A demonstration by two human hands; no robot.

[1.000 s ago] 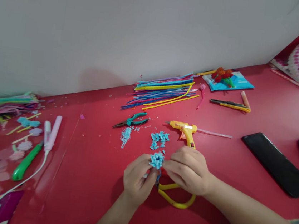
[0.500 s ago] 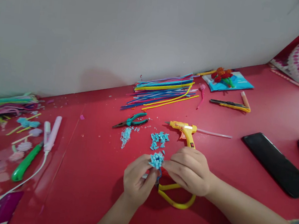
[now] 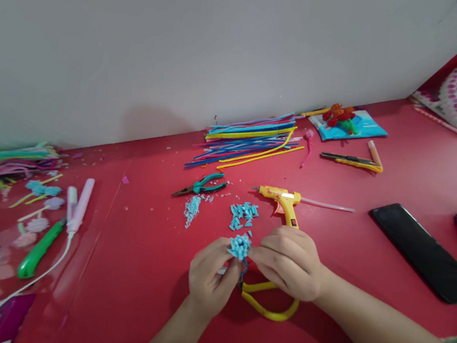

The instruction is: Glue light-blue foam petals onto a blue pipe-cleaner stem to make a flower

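Note:
My left hand pinches a light-blue flower made of short fuzzy pieces, its face turned upward. At the flower's right edge, the closed fingertips of my right hand meet it; what they grip is hidden. Just beyond the flower lies a small pile of cut blue pieces. A yellow-handled tool lies under my hands, its working end mostly covered. The yellow glue gun, with a clear glue stick in its back, rests beyond my right hand.
Green-handled pliers lie beside blue fuzz trimmings. Pipe cleaners are bundled by the wall. A black phone is on the right. Leftward are a green cutter and a corded pink device.
Almost nothing differs. The flower and both hands have shifted very slightly, with the same hold.

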